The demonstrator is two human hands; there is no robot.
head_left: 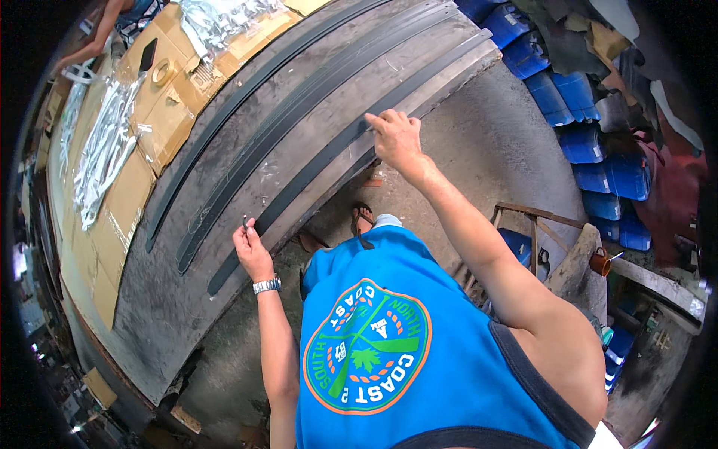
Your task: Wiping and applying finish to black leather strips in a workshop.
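Note:
A long black strip (318,159), like a belt strap, lies along the near side of the grey worktable (224,176). My right hand (396,138) is over it, fingers curled and fingertips pinched at the strip's edge. My left hand (253,251), with a metal watch on the wrist, is raised beside the strip's lower left part. Its thumb and finger are closed on a small, thin dark object (245,221), too small to name. Beyond lie more strips: a stack of dark straps (284,123) with loose threads, and another black strap (224,120) farther off.
Cardboard (161,123) covers the table's far left, bearing bundles of white straps (105,150), a tape roll (163,72) and a phone (148,55). Another person's arm (93,41) shows there. Blue wrapped packages (583,142) and leather-like scraps (666,142) are stacked at right, near a wooden frame (535,224).

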